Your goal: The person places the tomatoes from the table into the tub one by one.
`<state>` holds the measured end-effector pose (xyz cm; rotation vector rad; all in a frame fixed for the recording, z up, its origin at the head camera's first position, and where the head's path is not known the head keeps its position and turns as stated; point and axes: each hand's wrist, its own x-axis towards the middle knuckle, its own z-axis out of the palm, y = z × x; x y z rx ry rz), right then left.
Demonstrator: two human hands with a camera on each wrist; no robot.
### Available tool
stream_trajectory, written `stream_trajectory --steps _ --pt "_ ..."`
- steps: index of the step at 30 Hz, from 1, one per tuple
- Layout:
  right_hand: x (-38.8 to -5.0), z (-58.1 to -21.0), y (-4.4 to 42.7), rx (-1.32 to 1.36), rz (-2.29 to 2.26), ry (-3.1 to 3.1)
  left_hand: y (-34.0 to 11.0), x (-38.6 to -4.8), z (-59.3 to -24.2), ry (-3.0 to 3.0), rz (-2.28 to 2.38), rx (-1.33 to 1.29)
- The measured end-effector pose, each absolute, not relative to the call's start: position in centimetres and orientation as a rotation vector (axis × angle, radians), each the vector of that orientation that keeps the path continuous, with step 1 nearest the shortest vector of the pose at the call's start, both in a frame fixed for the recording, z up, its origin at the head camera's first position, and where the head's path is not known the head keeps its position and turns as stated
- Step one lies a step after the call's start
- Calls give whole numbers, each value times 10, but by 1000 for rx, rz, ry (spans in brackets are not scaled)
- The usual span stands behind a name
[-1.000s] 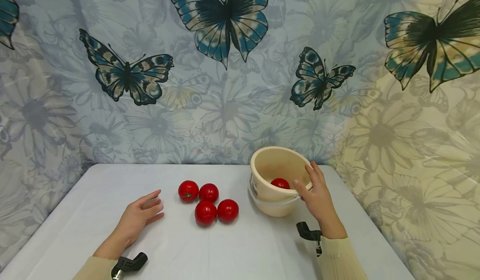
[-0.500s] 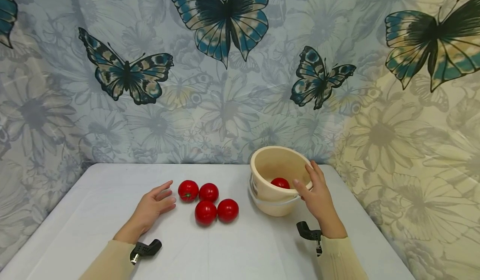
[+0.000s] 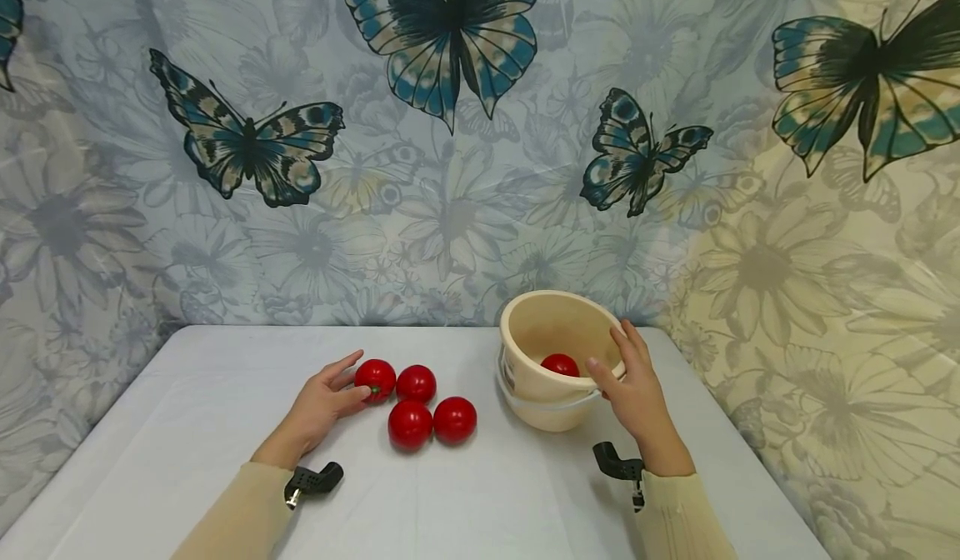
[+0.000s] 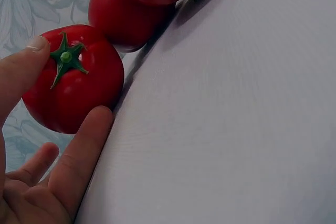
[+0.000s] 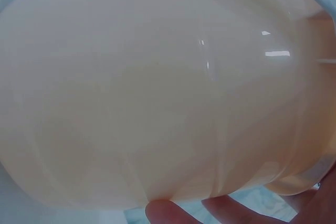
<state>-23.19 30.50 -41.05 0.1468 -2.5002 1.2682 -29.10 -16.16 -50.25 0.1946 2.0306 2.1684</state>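
Gleaming red tomato [image 4: 79, 90], green calyx [image 4: 66, 57]

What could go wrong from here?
1. Slip: the round, glossy red tomato with a green star-shaped calyx looks smooth, and the left hand has its fingers spread, so it might squirt away.

2. Knock-on: three plain round red tomatoes sit close by; a nudge could set them rolling across the white table.

3. Tip: the right hand is at the cream, round bucket's rim; a sideways pull might tilt it.

Cream sleeves [image 3: 238, 512], black angled wrist devices [image 3: 318, 478], silvery metal fittings [image 3: 293, 497]
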Motion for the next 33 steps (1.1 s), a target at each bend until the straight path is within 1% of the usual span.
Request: stream_trajectory --steps 7,16,33 --pt "-231 -409 305 149 1268 -2498 -151 -297 -501 2061 2135 187" --pt "-231 -410 308 142 1266 -2502 -145 -295 -500 2043 2175 184" --pt "-231 -411 305 154 1282 -2484 -154 -290 -505 1909 2348 164"
